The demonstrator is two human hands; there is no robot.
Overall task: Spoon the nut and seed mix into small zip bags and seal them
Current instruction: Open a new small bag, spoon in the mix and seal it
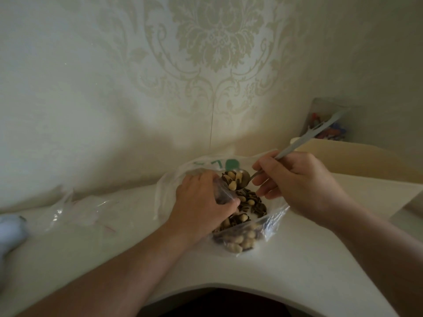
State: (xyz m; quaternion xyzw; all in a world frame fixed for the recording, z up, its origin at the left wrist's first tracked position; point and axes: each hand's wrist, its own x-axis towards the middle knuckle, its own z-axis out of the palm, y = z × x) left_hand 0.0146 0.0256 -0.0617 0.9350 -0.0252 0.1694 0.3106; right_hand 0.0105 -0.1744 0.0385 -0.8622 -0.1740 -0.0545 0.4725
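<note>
A person's right hand holds a metal spoon by its handle, grip clamped on it, the bowl loaded with peanuts and striped seeds at the mouth of a small zip bag. The left hand pinches that bag's opening, grip clamped on the clear plastic. Both work over a large plastic bag of nut and seed mix lying near the back edge of the white tabletop, against a damask-patterned wall. More clear zip bags lie toward the tabletop's left edge, well apart.
</note>
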